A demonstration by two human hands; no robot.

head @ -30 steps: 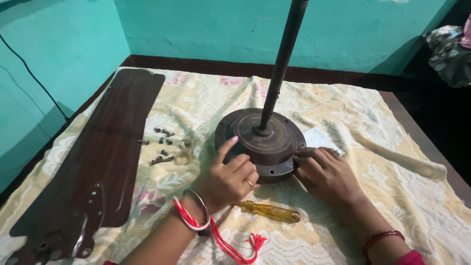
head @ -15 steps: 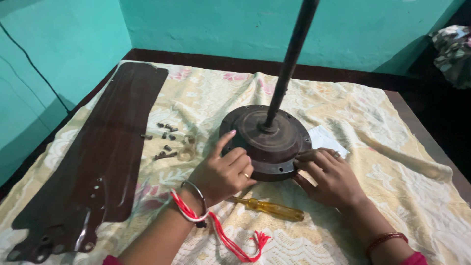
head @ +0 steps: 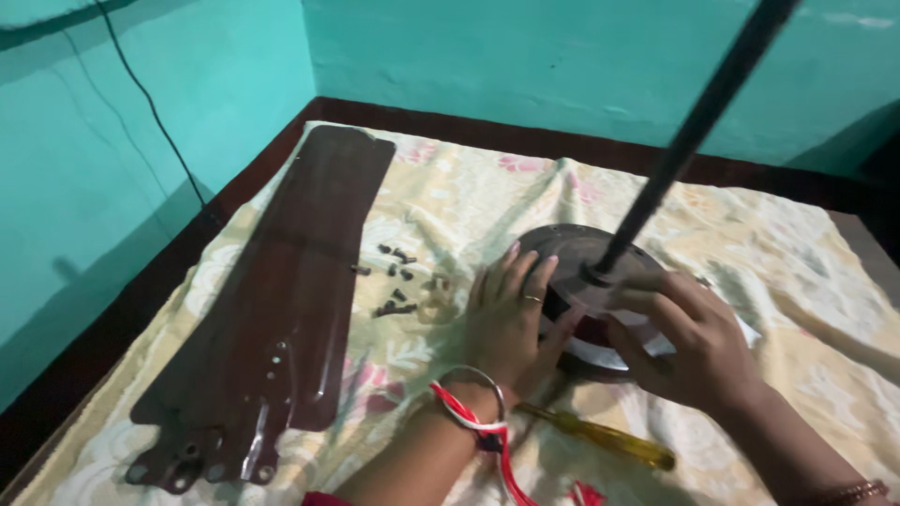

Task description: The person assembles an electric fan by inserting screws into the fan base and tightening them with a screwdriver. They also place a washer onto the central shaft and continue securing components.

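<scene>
Fan motor housing (head: 574, 258) on cloth-covered surface (head: 450, 201), right of centre; its rod (head: 689, 141) tilts up-right, top cut off. Left hand (head: 511, 323) flat, fingers spread on housing's left rim. Right hand (head: 689, 342) curled over near-right edge; grip blurred, can't tell. Screwdriver (head: 609, 439) partly hidden.

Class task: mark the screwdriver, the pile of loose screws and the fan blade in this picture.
screwdriver (head: 614, 439), head view, on its yellow handle.
loose screws (head: 397, 277), head view, middle of the pile.
fan blade (head: 295, 281), head view, on its flat brown middle.
</scene>
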